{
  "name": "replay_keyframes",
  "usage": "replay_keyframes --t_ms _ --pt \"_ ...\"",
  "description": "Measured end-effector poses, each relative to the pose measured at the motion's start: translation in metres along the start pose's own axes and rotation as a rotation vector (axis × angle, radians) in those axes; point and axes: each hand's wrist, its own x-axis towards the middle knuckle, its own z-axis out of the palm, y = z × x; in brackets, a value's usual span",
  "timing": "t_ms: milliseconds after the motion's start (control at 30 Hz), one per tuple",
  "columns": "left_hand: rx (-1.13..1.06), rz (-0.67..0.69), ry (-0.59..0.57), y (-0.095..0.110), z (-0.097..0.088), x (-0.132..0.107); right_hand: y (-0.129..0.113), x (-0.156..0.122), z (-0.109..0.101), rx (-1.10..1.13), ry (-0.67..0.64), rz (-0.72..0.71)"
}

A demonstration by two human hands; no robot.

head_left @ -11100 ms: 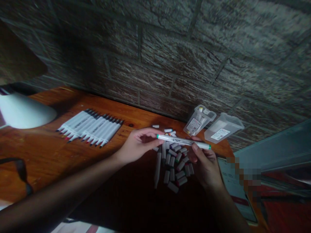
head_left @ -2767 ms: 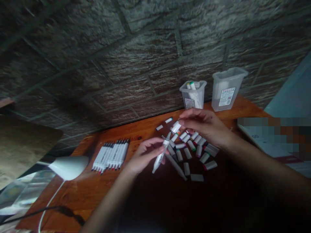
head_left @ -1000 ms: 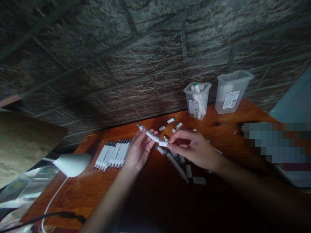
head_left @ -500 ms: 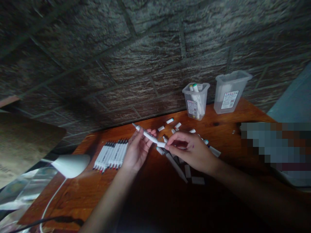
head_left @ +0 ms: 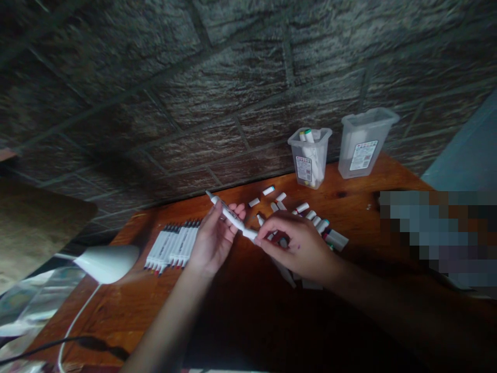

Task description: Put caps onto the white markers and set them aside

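Head view, centre of the frame: the left hand (head_left: pixel 213 239) closes its fingers around the middle of a white marker (head_left: pixel 229 215) slanting toward the upper left, while the right hand (head_left: pixel 298 247) pinches the marker's lower end between thumb and fingertips. Just right of centre, loose caps (head_left: pixel 302 208) litter the wooden table (head_left: pixel 128 305); a marker row (head_left: pixel 173 247) lies left, and two clear tubs (head_left: pixel 309 156) stand upper right against the brick wall (head_left: pixel 194 77).

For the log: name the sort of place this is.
Probably a home desk or hobby corner: a wooden table set against a brick wall, a lamp, a row of markers, and loose caps beside two tubs.
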Motion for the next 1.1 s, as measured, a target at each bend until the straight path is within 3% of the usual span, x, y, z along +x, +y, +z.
replay_keyframes --t_ms 367,1100 --pt "-0.046 -0.028 -0.007 -0.0014 -0.0002 0.0015 -0.0036 0.0039 -0.005 -0.048 0.126 -0.021" --pt "-0.032 -0.035 0.0 -0.0016 0.0024 -0.0019 0.0018 0.0028 -0.0037 -0.142 0.065 -0.083"
